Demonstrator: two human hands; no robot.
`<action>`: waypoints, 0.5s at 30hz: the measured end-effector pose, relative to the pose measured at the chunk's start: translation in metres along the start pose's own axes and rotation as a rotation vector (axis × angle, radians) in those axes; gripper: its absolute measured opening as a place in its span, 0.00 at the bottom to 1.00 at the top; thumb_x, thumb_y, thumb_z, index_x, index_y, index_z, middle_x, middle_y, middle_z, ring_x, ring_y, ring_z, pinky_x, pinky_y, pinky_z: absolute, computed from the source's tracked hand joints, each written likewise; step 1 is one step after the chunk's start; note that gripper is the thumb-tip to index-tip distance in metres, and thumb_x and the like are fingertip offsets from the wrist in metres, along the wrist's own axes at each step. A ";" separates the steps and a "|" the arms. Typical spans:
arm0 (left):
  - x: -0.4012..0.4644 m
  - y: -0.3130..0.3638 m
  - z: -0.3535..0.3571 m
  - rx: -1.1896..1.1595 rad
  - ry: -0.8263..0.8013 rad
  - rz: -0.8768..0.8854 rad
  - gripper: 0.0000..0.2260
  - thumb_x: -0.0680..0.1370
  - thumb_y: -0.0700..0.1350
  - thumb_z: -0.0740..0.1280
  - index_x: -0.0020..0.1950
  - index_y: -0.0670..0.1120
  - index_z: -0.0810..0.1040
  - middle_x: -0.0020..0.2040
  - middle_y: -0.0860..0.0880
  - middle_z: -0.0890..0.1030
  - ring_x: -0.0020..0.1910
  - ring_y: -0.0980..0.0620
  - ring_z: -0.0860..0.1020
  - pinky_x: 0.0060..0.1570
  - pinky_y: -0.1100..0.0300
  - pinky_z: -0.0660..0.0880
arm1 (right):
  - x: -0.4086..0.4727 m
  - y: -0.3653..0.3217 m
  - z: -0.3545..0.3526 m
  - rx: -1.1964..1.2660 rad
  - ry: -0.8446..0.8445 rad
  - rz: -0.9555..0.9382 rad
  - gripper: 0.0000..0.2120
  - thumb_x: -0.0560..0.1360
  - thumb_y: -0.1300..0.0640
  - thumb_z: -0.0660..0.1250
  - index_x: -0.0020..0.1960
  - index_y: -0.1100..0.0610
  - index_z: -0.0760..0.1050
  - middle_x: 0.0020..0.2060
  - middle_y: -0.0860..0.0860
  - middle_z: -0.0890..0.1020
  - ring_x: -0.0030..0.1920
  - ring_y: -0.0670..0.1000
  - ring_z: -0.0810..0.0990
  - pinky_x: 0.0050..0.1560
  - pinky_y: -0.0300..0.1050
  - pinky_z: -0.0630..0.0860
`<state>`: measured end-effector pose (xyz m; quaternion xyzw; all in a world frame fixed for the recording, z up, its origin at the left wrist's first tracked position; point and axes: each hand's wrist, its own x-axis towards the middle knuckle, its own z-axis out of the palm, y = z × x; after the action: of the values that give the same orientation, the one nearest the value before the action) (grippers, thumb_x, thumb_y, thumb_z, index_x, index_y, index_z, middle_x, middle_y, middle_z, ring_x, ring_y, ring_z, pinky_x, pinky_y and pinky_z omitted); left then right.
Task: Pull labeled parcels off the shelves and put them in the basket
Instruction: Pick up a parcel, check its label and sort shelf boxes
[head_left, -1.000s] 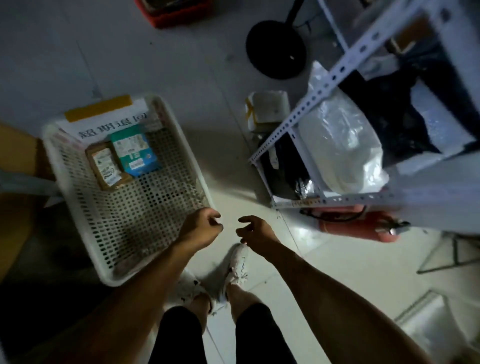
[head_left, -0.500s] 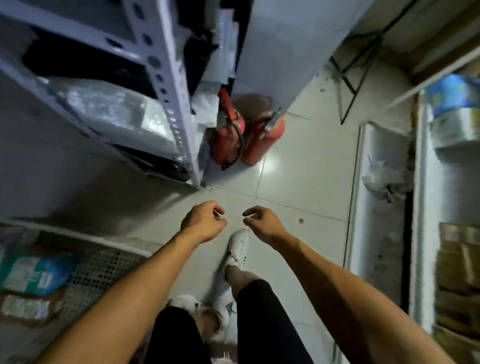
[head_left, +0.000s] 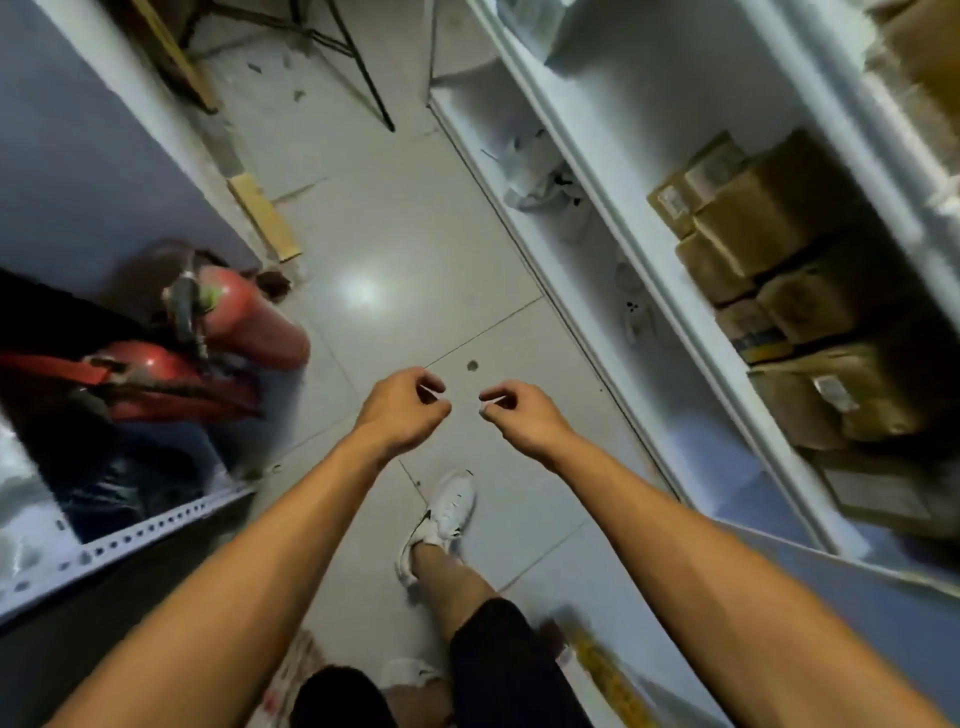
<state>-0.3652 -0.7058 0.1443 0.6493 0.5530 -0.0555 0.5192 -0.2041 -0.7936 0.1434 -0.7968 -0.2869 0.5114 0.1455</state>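
Observation:
My left hand (head_left: 402, 408) and my right hand (head_left: 522, 418) hang side by side over the tiled floor, fingers loosely curled, nothing in them. Several brown cardboard parcels (head_left: 769, 249) with white labels are stacked on a white shelf unit (head_left: 618, 228) to my right. A crumpled white bag parcel (head_left: 540, 182) lies on the shelf's lower level. The basket is out of view, except perhaps a blurred perforated corner (head_left: 291, 670) at the bottom edge.
Two red fire extinguishers (head_left: 234, 322) stand on the floor at the left, beside a second metal shelf (head_left: 119, 540) holding dark bags. My white shoe (head_left: 441, 519) steps onto the aisle between the shelves. A wooden plank (head_left: 265, 218) leans by the wall.
The view has swung right, away from the basket and the left shelf, toward the shelf with cardboard parcels. Both hands stay empty and close together.

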 end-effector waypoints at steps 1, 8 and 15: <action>0.010 0.013 0.006 0.032 -0.031 0.009 0.10 0.77 0.46 0.71 0.58 0.50 0.80 0.50 0.51 0.82 0.49 0.52 0.80 0.48 0.60 0.73 | 0.003 0.007 -0.012 0.033 0.023 0.022 0.09 0.77 0.55 0.68 0.57 0.50 0.80 0.43 0.49 0.81 0.41 0.48 0.78 0.47 0.45 0.75; 0.058 0.091 0.045 0.179 -0.182 0.113 0.12 0.77 0.47 0.70 0.60 0.49 0.81 0.53 0.49 0.83 0.50 0.50 0.80 0.51 0.57 0.75 | 0.009 0.051 -0.076 0.277 0.153 0.187 0.08 0.77 0.57 0.68 0.55 0.49 0.79 0.39 0.48 0.79 0.41 0.48 0.78 0.49 0.47 0.78; 0.114 0.162 0.080 0.252 -0.322 0.234 0.11 0.78 0.47 0.69 0.60 0.47 0.81 0.52 0.48 0.83 0.48 0.51 0.79 0.49 0.60 0.73 | 0.044 0.067 -0.120 0.515 0.315 0.281 0.09 0.77 0.59 0.67 0.55 0.49 0.79 0.49 0.55 0.84 0.51 0.55 0.83 0.57 0.53 0.80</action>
<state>-0.1555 -0.6649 0.1335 0.7515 0.3725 -0.1662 0.5185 -0.0614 -0.8130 0.1281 -0.8349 -0.0096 0.4528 0.3128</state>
